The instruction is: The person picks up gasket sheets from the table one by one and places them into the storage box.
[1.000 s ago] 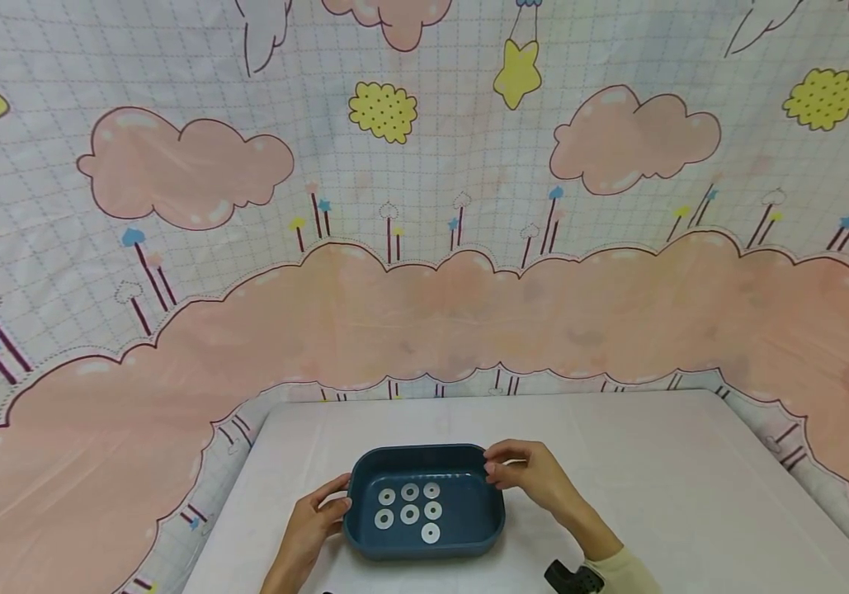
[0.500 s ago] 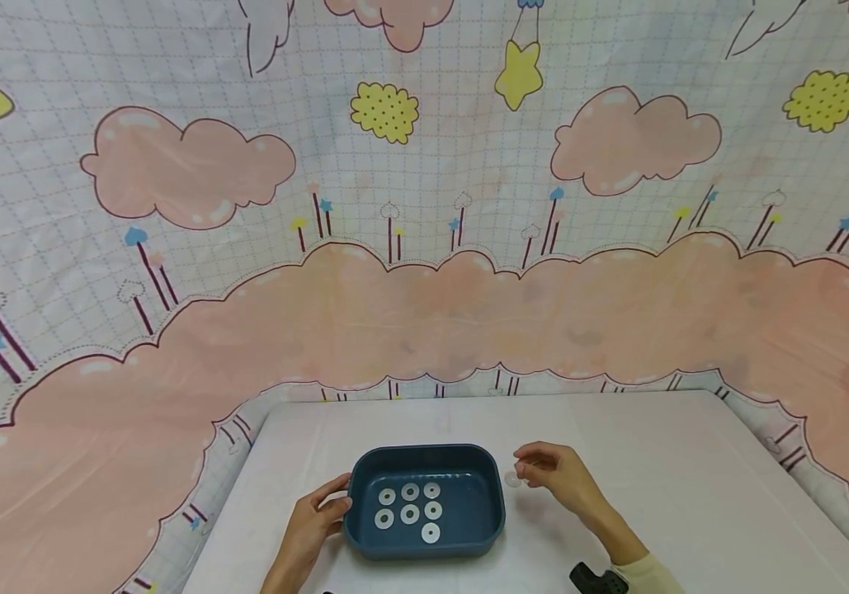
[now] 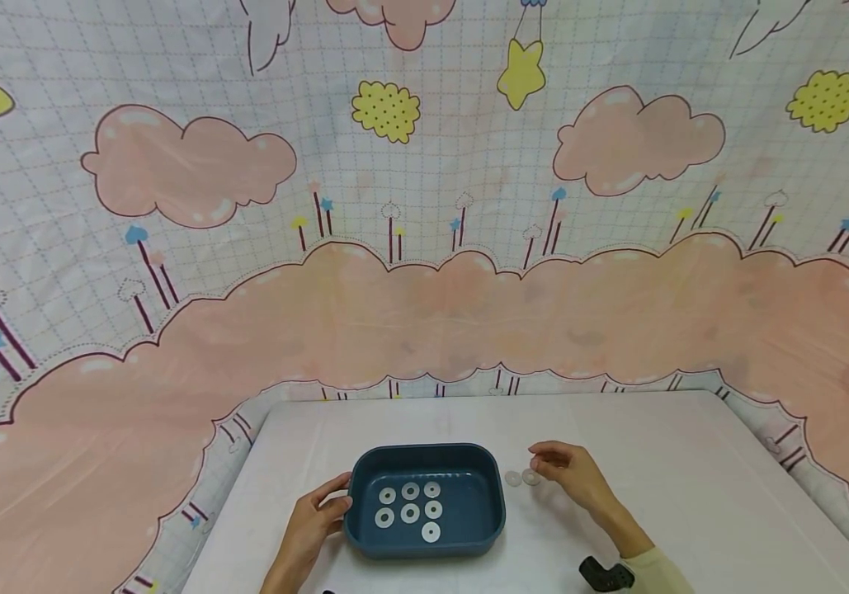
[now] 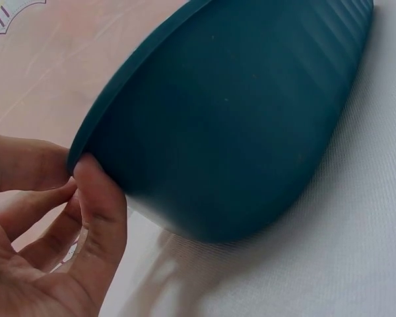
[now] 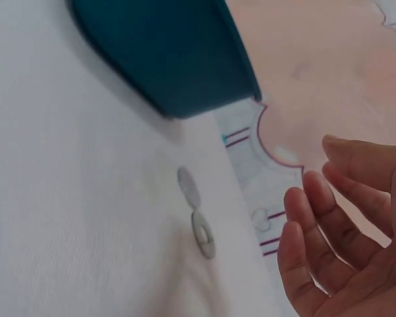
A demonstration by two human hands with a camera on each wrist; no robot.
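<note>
Two washers (image 3: 522, 478) lay side by side on the desk (image 3: 676, 462), just right of the blue tray (image 3: 469, 524); a second earlier none lay there. The right hand (image 3: 573, 477) hovered beside them, fingers loose. The left hand (image 3: 314, 521) gripped the tray's rim, six washers (image 3: 410, 511) inside.

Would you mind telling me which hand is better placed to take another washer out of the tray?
The right hand: it is open and free beside the two washers on the table, while the left hand holds the tray by its rim.
</note>
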